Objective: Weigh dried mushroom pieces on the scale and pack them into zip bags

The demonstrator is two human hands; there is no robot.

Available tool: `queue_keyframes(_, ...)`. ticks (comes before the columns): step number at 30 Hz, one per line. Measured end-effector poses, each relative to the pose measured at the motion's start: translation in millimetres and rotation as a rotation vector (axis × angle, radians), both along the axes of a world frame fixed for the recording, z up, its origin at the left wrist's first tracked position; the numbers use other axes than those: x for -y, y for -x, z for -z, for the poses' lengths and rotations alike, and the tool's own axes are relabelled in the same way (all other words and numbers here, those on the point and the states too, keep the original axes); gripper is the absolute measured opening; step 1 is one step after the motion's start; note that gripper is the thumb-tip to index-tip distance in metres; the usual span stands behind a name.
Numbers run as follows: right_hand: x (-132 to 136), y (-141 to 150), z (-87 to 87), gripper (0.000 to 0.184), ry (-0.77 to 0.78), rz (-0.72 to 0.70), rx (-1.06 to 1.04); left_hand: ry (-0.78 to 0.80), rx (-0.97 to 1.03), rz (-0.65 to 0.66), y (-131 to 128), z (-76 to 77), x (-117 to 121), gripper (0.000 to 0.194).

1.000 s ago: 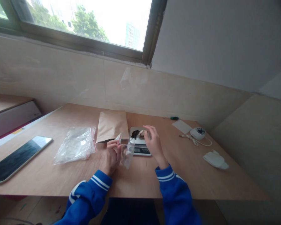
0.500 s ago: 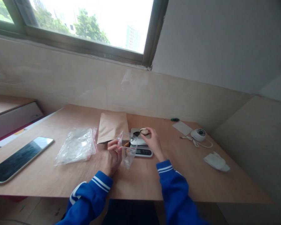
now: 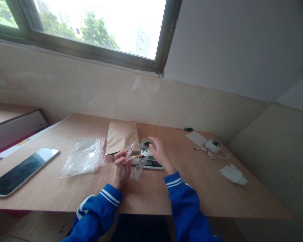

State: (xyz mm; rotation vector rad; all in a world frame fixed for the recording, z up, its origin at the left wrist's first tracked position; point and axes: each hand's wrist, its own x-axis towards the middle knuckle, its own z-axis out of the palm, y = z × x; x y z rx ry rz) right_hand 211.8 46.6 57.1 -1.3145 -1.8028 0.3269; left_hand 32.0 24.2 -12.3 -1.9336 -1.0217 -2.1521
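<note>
My left hand (image 3: 122, 166) pinches the top of a small clear zip bag (image 3: 138, 161) with a red seal strip and holds it upright and open just above the wooden table (image 3: 154, 191). Brownish pieces (image 3: 135, 157) show inside the bag. My right hand (image 3: 159, 154) reaches over a small digital kitchen scale (image 3: 153, 163), its fingers stretched out over the scale's plate and holding nothing that I can see. A dark bit lies on the plate by my fingertips, mostly hidden by the bag.
A brown paper pouch (image 3: 121, 136) lies behind the scale. A pile of clear zip bags (image 3: 83, 156) and a dark phone (image 3: 20, 171) lie left. On the right are a white card (image 3: 196, 137), a round white device with cable (image 3: 213, 145), crumpled tissue (image 3: 232, 174) and a green pen (image 3: 188, 129).
My right hand picked a brownish piece off the scale, carried it to the bag mouth and let it go, then moved back over the plate. The left hand kept the bag in place.
</note>
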Motion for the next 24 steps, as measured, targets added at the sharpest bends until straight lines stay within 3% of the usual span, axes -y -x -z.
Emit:
queue_keyframes(3, -12, -6, 23.0, 0.038, 0.078, -0.024, 0.076, -0.018, -0.004, 0.077, -1, -3.0, 1, 0.007)
queue_keyframes(6, -20, -9, 34.4, 0.038, 0.087, -0.008, 0.114, -0.036, 0.028, 0.117, -2, -3.6, 1, 0.007)
queue_keyframes(15, -20, -6, 37.3, 0.043, 0.14, 0.123, 0.319, -0.092, 0.009, 0.087, 1, -1.0, 0, 0.006)
queue_keyframes(18, -16, -5, 31.4, 0.044, 0.128, 0.181, 0.195, -0.077, -0.011, 0.044, 2, -3.8, 1, 0.006)
queue_keyframes(24, -4, -7, 4.6, 0.046, 0.054, 0.13, -0.378, -0.024, -0.018, -0.048, 2, -5.2, 2, 0.006)
